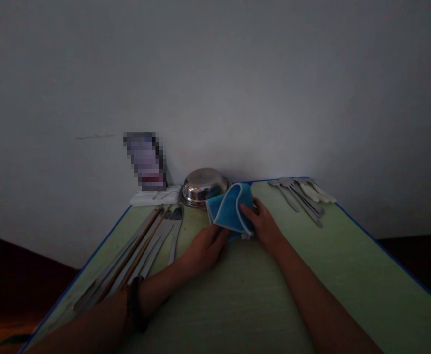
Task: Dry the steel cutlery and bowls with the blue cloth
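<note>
A blue cloth (pixel 230 209) with a pale edging is held up over the middle of the table, folded over on itself. My right hand (pixel 263 223) grips its right side, thumb on the front. At the lower left of the cloth my left hand (pixel 206 248) is closed on it, some fingers hidden behind or under the fabric. Whether anything is wrapped inside the cloth cannot be seen. Just behind it an upside-down shiny metal bowl (pixel 204 184) rests near the wall.
Long metal utensils and wooden sticks (pixel 137 250) lie on the left, partly behind my left forearm. Several spoons and forks (pixel 300 194), some white-handled, lie at the far right. A blurred phone (pixel 147 162) leans on the wall above a white tray (pixel 152 197). The green table (pixel 252 305) has blue edges.
</note>
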Motion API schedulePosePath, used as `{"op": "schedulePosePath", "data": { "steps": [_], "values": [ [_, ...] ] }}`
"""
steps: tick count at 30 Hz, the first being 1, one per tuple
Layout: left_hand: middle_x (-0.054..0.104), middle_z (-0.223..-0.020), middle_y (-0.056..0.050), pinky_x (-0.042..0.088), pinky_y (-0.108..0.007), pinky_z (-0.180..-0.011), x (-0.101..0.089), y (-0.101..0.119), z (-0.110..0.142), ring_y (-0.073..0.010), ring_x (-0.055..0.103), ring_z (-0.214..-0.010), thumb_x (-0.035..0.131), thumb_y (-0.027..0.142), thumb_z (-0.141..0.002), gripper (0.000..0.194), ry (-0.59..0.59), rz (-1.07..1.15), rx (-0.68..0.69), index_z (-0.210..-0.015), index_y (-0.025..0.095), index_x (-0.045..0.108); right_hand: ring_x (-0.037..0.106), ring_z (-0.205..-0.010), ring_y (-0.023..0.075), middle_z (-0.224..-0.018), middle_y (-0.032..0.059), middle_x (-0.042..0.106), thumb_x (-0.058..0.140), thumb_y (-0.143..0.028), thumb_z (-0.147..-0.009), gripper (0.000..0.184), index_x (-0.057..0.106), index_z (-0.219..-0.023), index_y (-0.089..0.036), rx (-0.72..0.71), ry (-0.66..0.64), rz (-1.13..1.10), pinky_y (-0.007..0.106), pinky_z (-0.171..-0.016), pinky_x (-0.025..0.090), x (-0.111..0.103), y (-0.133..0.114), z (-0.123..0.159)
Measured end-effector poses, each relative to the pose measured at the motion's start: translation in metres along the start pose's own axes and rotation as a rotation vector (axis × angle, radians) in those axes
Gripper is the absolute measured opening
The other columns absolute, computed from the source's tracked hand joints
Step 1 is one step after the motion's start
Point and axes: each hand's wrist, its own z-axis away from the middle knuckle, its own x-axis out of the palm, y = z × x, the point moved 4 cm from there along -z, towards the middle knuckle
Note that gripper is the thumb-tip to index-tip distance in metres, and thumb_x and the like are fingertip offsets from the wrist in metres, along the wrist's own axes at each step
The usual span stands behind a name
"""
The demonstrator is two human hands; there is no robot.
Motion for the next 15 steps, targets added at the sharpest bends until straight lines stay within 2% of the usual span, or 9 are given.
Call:
{"op": "schedulePosePath", "data": {
  "steps": [4,6,11,13,15],
  "values": [
    [0.049,-0.045,0.005,0.035,-0.022,-0.045,0.0,0.001,0.001,-0.0108,0.045,-0.039,0.036,0.031,-0.088,0.028,-0.001,-0.062,0.039,-0.066,0.019,0.048,0.061,-0.072,0.0209,-0.078,0.0051,0.067,0.07,-0.043,-0.061,0.031,0.065,-0.078,-0.018,-0.015,-0.02,0.247,0.034,-0.067,0.046,0.009,-0.003,0.004],
    [0.049,-0.046,0.005,0.035,-0.022,-0.046,0.0,0.002,0.002,-0.0111,0.046,-0.041,0.037,0.032,-0.088,0.026,-0.016,-0.051,0.053,-0.07,0.018,0.05,0.06,-0.069,0.0207,-0.074,0.0051,0.067,0.067,-0.046,-0.063,0.032,0.066,-0.076,-0.017,-0.001,-0.001,0.256,0.034,-0.066,0.046,0.007,0.002,0.004],
    [0.046,-0.049,0.005,0.034,-0.021,-0.047,0.001,0.002,0.003,-0.0111,0.045,-0.044,0.036,0.037,-0.089,0.03,-0.041,-0.052,0.074,-0.077,0.018,0.055,0.062,-0.071,0.0185,-0.078,0.0034,0.069,0.067,-0.045,-0.065,0.032,0.065,-0.083,-0.018,0.05,0.196,-0.123,0.034,-0.071,0.048,-0.005,0.018,0.0],
    [0.044,-0.05,0.005,0.034,-0.022,-0.047,0.001,0.002,0.003,-0.0115,0.044,-0.046,0.034,0.037,-0.089,0.032,-0.03,-0.072,0.077,-0.075,0.018,0.055,0.063,-0.074,0.0184,-0.082,0.0034,0.069,0.067,-0.042,-0.066,0.031,0.064,-0.084,-0.018,0.091,0.212,-0.27,0.035,-0.073,0.049,-0.006,0.02,0.0],
    [0.045,-0.052,0.004,0.034,-0.022,-0.048,0.0,0.002,0.003,-0.012,0.045,-0.049,0.034,0.037,-0.089,0.033,-0.021,-0.08,0.082,-0.07,0.018,0.053,0.064,-0.078,0.0187,-0.085,0.0034,0.069,0.068,-0.039,-0.065,0.031,0.063,-0.088,-0.019,0.114,0.168,-0.332,0.035,-0.076,0.049,-0.004,0.02,0.0]
  ]
}}
